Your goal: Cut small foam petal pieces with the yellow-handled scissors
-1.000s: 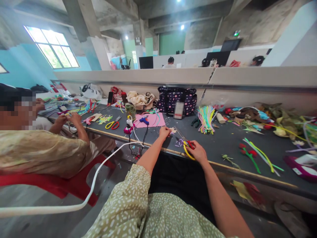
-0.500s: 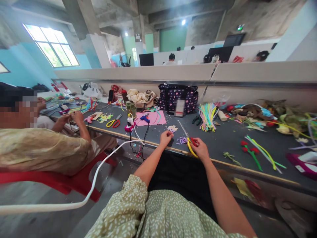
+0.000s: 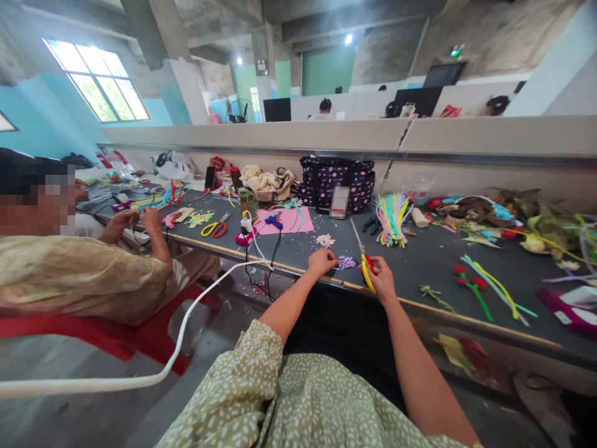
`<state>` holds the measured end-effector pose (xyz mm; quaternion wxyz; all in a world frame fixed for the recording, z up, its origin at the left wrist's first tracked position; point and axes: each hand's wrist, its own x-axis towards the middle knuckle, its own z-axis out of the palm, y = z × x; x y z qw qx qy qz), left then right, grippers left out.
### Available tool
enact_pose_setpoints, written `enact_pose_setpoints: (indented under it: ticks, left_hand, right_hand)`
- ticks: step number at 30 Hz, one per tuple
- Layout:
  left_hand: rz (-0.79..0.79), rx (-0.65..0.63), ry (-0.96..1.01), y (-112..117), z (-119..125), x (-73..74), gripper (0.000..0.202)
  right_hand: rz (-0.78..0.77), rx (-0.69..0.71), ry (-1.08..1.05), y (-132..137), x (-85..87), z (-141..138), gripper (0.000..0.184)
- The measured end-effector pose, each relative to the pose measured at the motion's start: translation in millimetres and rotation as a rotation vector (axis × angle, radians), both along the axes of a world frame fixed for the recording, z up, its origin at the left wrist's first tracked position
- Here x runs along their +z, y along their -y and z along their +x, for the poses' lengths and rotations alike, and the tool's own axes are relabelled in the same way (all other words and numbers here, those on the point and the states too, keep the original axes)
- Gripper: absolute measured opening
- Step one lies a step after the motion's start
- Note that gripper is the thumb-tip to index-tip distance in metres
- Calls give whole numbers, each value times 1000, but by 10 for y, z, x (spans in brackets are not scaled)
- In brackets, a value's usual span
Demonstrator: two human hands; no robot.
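My right hand (image 3: 384,281) is closed round the handles of scissors (image 3: 368,272), one handle yellow and one red, with the blades pointing away over the dark table. My left hand (image 3: 321,263) has its fingers drawn together at the left edge of a small pile of purple cut pieces (image 3: 346,262). Whether a piece is between those fingertips is too small to tell. Just beyond the left hand lies a heap of pale cream pieces (image 3: 325,240).
A bundle of coloured pipe cleaners (image 3: 392,219) stands beside dark-handled pliers (image 3: 371,225). Left of my hands are a pink sheet (image 3: 293,220), a blue glue gun (image 3: 274,221) and other scissors (image 3: 216,226). A white cable (image 3: 186,323) crosses near my left arm. A co-worker (image 3: 84,274) sits at left.
My left hand has moved right and slightly down, from near the cream pieces to the purple pile. The scissors in my right hand have turned a little and shifted right.
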<state>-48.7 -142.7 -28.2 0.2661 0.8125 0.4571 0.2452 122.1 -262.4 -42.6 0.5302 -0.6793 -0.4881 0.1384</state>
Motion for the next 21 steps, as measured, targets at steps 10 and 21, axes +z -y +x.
enact_pose_setpoints:
  ticks: [10, 21]
  left_hand:
    - [-441, 97, 644, -172, -29, -54, 15]
    - [-806, 179, 1289, -291, -113, -10, 21]
  right_hand:
    - [-88, 34, 129, 33, 46, -36, 52]
    - [-371, 37, 724, 90, 108, -210, 49]
